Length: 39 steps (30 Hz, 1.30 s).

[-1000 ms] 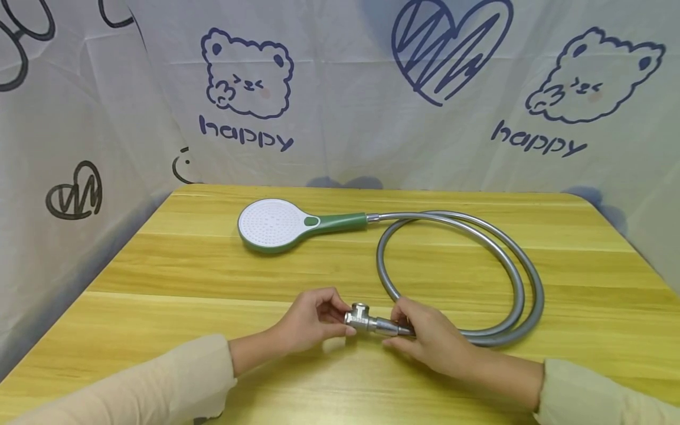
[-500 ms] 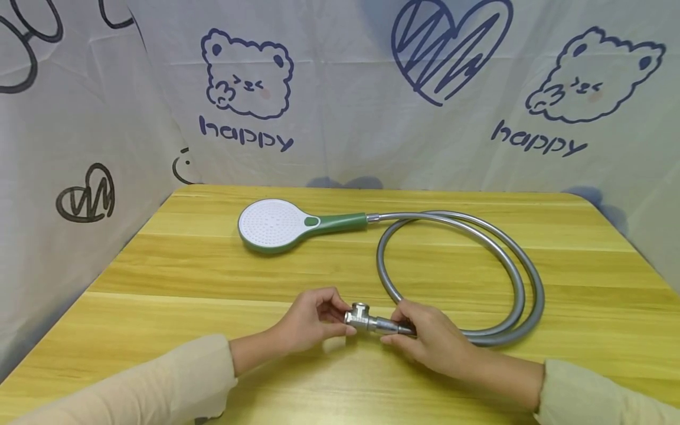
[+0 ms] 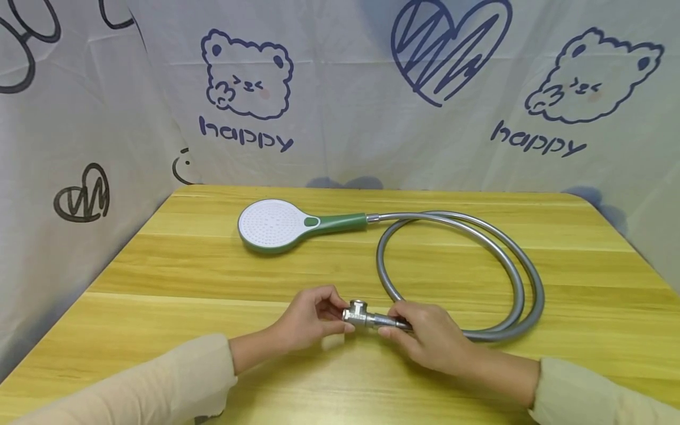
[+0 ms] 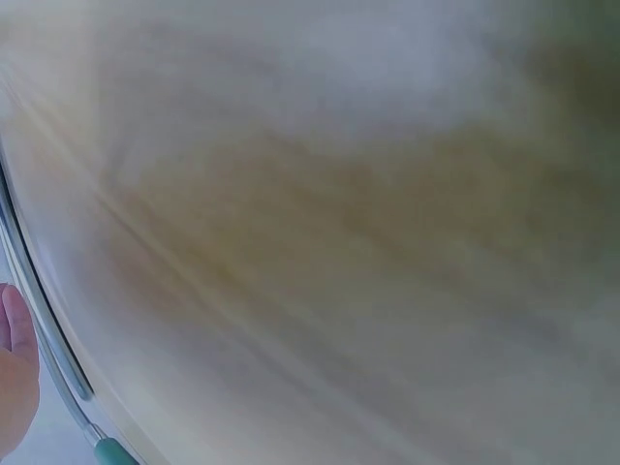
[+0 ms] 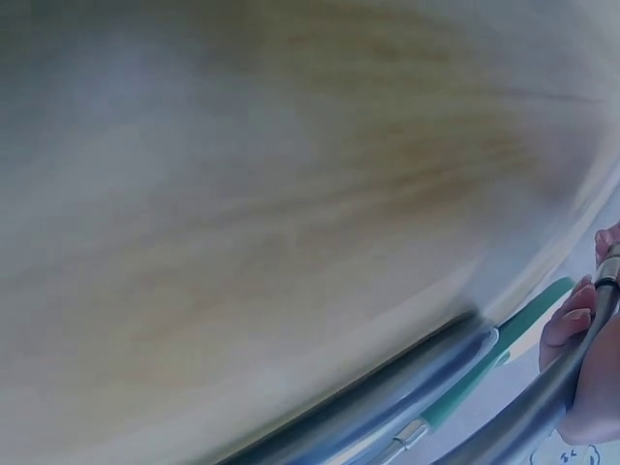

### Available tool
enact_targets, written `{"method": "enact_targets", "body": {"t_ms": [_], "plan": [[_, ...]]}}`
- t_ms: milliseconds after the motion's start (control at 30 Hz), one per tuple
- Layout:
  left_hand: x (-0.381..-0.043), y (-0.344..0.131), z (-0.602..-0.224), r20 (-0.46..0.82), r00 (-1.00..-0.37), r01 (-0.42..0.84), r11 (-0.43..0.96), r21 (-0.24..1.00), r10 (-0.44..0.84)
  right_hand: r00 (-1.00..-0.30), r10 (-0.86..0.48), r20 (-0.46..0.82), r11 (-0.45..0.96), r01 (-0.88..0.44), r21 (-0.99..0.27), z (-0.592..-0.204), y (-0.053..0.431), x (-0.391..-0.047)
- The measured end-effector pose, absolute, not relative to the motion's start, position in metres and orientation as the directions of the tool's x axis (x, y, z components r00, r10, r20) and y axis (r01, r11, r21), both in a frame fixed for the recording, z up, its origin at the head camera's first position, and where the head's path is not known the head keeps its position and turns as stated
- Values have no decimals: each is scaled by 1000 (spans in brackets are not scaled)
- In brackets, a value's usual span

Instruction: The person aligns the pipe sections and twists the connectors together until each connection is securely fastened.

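My left hand (image 3: 305, 321) pinches a silver T-shaped pipe fitting (image 3: 357, 314) between thumb and fingers at its left end. One branch of the fitting points away from me. On its right side it meets the metal end connector (image 3: 383, 320) of a grey shower hose (image 3: 520, 289). My right hand (image 3: 432, 336) grips the hose end, thumb in front and fingers behind, hiding part of it. In the right wrist view the hose (image 5: 547, 397) runs along that hand. Only part of my left hand (image 4: 17, 378) shows at the left wrist view's edge.
A green and white shower head (image 3: 272, 224) lies face up farther back, its handle joined to the other hose end. The hose loops over the right half of the wooden table (image 3: 186, 265). White cloth (image 3: 345, 130) with drawings hangs behind. Something dark (image 3: 208, 419) peeks out below my left sleeve.
My right hand, the fitting and the hose end have shifted slightly left and away from me. Both hands keep their hold. The shower head stays where it was.
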<state>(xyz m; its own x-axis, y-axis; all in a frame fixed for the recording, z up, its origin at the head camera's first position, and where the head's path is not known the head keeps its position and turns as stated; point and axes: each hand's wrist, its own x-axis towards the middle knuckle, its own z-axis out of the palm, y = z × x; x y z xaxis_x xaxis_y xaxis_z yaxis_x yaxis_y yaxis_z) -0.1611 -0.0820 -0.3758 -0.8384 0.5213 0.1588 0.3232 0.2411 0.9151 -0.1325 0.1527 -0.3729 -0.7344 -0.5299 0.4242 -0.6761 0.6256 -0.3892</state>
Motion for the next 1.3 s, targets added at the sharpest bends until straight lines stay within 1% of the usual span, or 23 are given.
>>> {"method": "enact_targets", "body": {"t_ms": [233,367,667,867,1000,1167,1300], "plan": [[-163,-82,-374,142,-852,305,257,917,504,-734,-544,405,642,-676,-362,-373,151,-138],[-165,-83,-374,152,-850,318,263,911,504,-747,-544,382,654,-663,-365,-373,150,-141],[-169,-84,-374,179,-840,360,281,889,512,-794,-525,307,668,-608,-430,-372,148,-145],[-171,-83,-374,196,-837,383,292,876,510,-801,-527,283,654,-595,-467,-371,148,-145],[-173,-83,-374,203,-834,390,287,875,514,-786,-524,329,631,-617,-470,-372,149,-145],[-174,-83,-374,201,-833,387,283,877,516,-736,-507,448,600,-675,-430,-376,151,-145],[-174,-82,-373,199,-834,381,277,882,514,-696,-501,515,585,-710,-392,-380,150,-145]]}}
